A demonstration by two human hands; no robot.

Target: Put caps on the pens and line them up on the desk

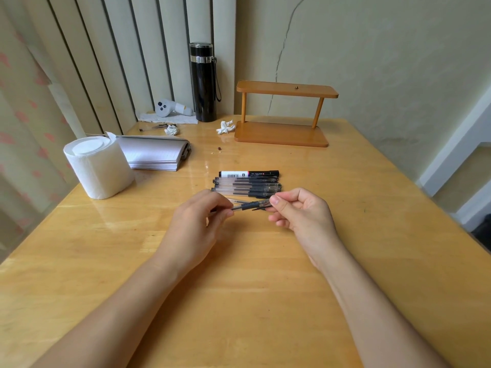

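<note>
My left hand point(198, 221) grips the barrel of a clear pen with a black grip point(245, 207), held just above the wooden desk point(239, 288). My right hand point(300, 212) pinches a clear cap point(264, 205) at the pen's tip end; how far the cap sits on the pen is hard to tell. Right behind my hands lies a row of several capped pens point(248, 185), side by side and parallel. At the far side of that row rests a white and black marker point(248, 173).
A toilet paper roll point(98, 168) stands at the left, with a notebook point(156, 154) behind it. A wooden two-tier stand point(284, 115), a black flask point(203, 83), crumpled tissues point(225, 126) and a white controller point(170, 107) are at the back. Loose pen parts point(156, 126) lie at the back left.
</note>
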